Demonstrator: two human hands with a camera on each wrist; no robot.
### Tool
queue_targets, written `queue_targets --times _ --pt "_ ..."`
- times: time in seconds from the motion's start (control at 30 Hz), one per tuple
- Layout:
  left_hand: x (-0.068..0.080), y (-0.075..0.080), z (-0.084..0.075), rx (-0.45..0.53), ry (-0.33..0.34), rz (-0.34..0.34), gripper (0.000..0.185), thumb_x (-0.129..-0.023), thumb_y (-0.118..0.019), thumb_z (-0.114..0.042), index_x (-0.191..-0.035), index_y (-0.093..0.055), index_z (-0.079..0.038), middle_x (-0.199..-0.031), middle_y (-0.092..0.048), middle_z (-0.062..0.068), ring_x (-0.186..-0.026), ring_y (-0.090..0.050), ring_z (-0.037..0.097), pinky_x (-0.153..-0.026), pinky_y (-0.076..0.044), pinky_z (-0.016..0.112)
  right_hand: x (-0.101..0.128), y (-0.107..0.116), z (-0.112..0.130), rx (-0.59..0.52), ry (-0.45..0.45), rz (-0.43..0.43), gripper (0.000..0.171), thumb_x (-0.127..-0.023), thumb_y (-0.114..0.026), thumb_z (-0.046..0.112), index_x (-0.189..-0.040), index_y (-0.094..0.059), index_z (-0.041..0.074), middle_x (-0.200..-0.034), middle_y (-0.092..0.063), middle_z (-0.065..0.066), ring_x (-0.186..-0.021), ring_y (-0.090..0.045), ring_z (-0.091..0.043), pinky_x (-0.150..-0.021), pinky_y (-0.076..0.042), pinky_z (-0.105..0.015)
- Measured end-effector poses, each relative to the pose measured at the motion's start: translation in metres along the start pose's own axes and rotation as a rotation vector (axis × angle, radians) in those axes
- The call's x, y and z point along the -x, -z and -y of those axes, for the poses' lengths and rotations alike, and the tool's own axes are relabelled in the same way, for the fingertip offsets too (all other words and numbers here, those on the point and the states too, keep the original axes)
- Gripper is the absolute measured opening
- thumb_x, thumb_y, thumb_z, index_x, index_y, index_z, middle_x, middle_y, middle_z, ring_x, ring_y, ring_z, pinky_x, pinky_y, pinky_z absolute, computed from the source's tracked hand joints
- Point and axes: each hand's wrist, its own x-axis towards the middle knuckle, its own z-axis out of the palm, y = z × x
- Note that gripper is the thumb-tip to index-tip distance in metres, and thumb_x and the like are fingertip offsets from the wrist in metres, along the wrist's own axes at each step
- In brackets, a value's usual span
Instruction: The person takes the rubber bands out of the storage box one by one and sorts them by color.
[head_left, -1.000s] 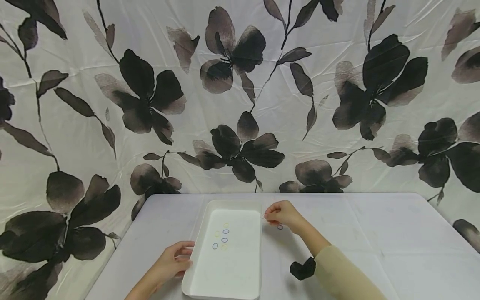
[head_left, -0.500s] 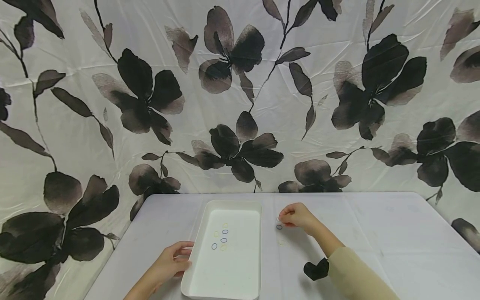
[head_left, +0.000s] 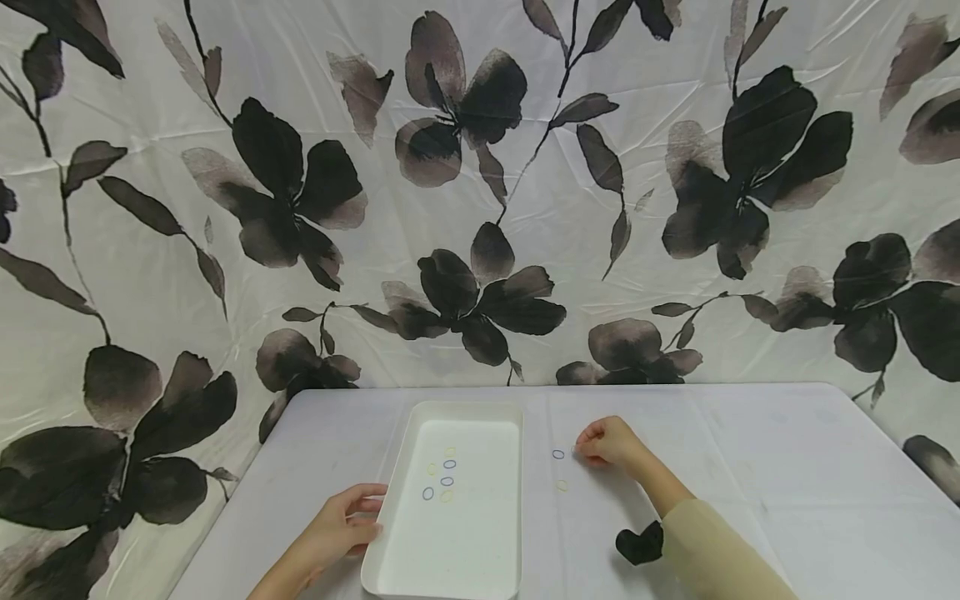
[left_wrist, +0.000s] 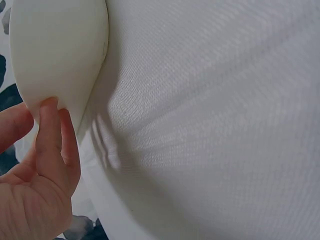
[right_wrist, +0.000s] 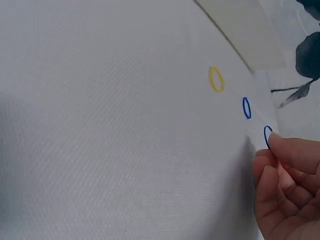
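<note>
One yellow ring (head_left: 562, 485) now lies beside right hand (head_left: 609, 442).

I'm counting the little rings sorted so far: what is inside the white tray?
Inside the white tray lie small rings: three blue and about three pale yellow, loose near its far half. None is covered; the left hand grips its rim.

Head view overlooks the table (head_left: 750, 467) — wrist views sit close above it.

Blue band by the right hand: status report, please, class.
Right hand pinches a blue band on the table. Left hand grips the tray rim. Nothing in the way.
</note>
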Motion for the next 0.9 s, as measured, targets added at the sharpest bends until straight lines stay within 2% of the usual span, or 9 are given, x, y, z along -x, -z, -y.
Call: queue_targets --times 0.33,0.57,0.9 --pt "0.0029 -0.0020 -0.0058 -0.019 0.022 -0.024 0.055 -0.080 -0.062 0.006 -0.130 -0.041 0.009 -0.111 -0.056 0.020 -0.091 -0.063 0.028 -0.068 -0.054 0.041 -0.0049 -0.0051 -0.0016 0.047 -0.031 -0.028 0.007 -0.077 -0.071 -0.001 -0.072 -0.065 -0.001 -0.053 -0.052 0.001 -0.047 -0.046 -0.008 -0.045 -0.040 -0.019" --pt "0.0001 -0.0014 -0.0074 -0.017 0.007 -0.019 0.055 -0.081 -0.062 0.006 -0.131 -0.040 0.009 -0.113 -0.055 0.022 -0.091 -0.063 0.028 -0.069 -0.054 0.041 -0.0059 -0.0052 0.0036 0.107 -0.020 -0.042 0.008 -0.076 -0.071 -0.001 -0.070 -0.066 0.000 -0.053 -0.053 0.001 -0.048 -0.045 -0.009 -0.046 -0.039 -0.020" --pt "0.0040 -0.0038 -0.0077 -0.025 0.026 -0.035 0.055 -0.080 -0.062 0.006 -0.131 -0.041 0.009 -0.112 -0.056 0.021 -0.090 -0.063 0.027 -0.067 -0.054 0.040 -0.0060 -0.0012 0.0065 0.143 -0.047 -0.020 0.008 -0.079 -0.068 0.002 -0.072 -0.066 0.001 -0.055 -0.053 0.000 -0.048 -0.046 -0.010 -0.046 -0.040 -0.020"
